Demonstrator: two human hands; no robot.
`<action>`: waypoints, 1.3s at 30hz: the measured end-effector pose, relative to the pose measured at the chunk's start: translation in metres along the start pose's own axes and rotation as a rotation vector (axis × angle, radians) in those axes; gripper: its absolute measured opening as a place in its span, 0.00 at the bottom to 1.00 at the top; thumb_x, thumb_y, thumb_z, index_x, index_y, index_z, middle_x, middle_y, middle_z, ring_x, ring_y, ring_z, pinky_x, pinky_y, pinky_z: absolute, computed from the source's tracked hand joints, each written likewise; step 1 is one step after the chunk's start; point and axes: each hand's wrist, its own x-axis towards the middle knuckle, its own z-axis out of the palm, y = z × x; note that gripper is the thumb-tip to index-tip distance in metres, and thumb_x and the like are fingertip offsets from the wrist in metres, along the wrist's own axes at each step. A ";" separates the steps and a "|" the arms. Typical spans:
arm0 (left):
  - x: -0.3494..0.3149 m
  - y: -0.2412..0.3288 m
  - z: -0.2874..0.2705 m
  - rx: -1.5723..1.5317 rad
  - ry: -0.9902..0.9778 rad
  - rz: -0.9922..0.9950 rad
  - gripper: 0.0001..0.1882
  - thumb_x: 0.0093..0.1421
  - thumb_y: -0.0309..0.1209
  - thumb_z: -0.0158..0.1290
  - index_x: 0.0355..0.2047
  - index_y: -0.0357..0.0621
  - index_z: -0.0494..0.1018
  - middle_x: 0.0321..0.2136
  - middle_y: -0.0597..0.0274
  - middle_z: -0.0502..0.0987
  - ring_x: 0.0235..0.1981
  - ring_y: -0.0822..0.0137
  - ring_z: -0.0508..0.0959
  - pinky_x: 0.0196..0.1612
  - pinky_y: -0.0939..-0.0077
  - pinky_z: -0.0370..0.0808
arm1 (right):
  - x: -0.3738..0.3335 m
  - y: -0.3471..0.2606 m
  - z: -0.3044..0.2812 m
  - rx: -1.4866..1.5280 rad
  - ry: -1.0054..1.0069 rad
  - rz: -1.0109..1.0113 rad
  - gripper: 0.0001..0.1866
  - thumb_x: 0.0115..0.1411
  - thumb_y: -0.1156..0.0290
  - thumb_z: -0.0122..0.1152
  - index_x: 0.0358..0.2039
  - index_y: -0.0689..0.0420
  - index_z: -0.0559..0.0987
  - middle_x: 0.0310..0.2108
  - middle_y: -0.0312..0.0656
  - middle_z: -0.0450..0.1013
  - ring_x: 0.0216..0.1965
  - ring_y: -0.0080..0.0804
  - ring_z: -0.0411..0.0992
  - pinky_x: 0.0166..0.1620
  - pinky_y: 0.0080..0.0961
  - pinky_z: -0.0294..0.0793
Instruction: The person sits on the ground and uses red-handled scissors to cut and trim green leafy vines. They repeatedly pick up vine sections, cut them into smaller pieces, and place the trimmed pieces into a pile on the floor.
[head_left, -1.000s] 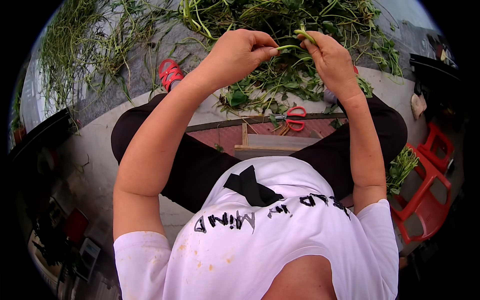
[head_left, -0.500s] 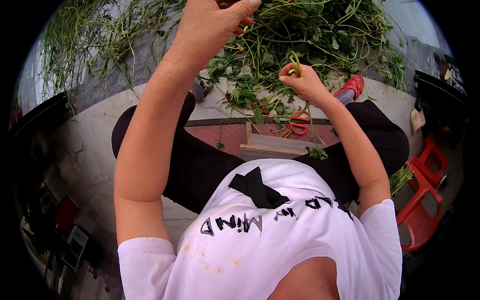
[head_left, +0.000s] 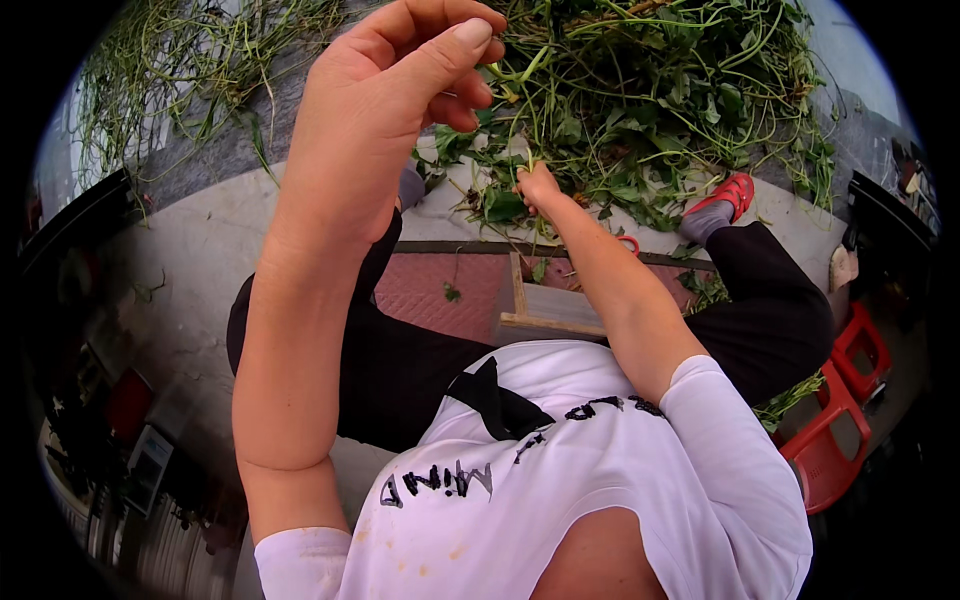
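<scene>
1. Left hand (head_left: 400,85): forearm raised, wrist cocked, fingers loosely curled rightward, thumb laid toward forefinger. Can't tell whether anything is pinched.
2. White shirt (head_left: 600,450): black hand-brushed lettering (head_left: 440,483) across chest, inverted in this view.
3. Right hand (head_left: 538,188): arm extended forward and inward, fingers closed on thin green stems (head_left: 530,160), above pale concrete (head_left: 200,270) near its far edge.
4. Leafy heap (head_left: 660,100): straddles that far edge, beyond right hand.

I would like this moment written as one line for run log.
left hand: raised, grip unclear | right hand: holding green stems | leafy vine pile: ahead | red sandal: right side
</scene>
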 end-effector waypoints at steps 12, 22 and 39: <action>0.005 -0.019 -0.004 0.522 0.013 0.123 0.20 0.59 0.39 0.55 0.47 0.40 0.71 0.38 0.59 0.77 0.34 0.72 0.76 0.31 0.76 0.74 | -0.149 -0.077 -0.038 0.295 -0.489 -0.552 0.18 0.65 0.56 0.48 0.31 0.57 0.76 0.20 0.28 0.68 0.16 0.14 0.62 0.17 0.14 0.58; 0.000 -0.032 0.023 0.518 -0.061 -0.216 0.35 0.64 0.44 0.47 0.63 0.38 0.48 0.47 0.49 0.73 0.25 0.71 0.76 0.23 0.78 0.70 | -0.242 -0.063 -0.052 -0.174 -0.273 -1.193 0.12 0.64 0.64 0.49 0.31 0.59 0.77 0.23 0.40 0.70 0.24 0.30 0.68 0.31 0.25 0.68; 0.001 -0.073 0.041 0.771 -0.299 -0.114 0.15 0.62 0.33 0.43 0.26 0.36 0.73 0.15 0.62 0.74 0.18 0.71 0.73 0.24 0.74 0.69 | -0.220 -0.107 -0.092 0.783 -0.351 -0.782 0.19 0.65 0.55 0.49 0.44 0.59 0.74 0.22 0.30 0.67 0.16 0.11 0.55 0.19 0.14 0.55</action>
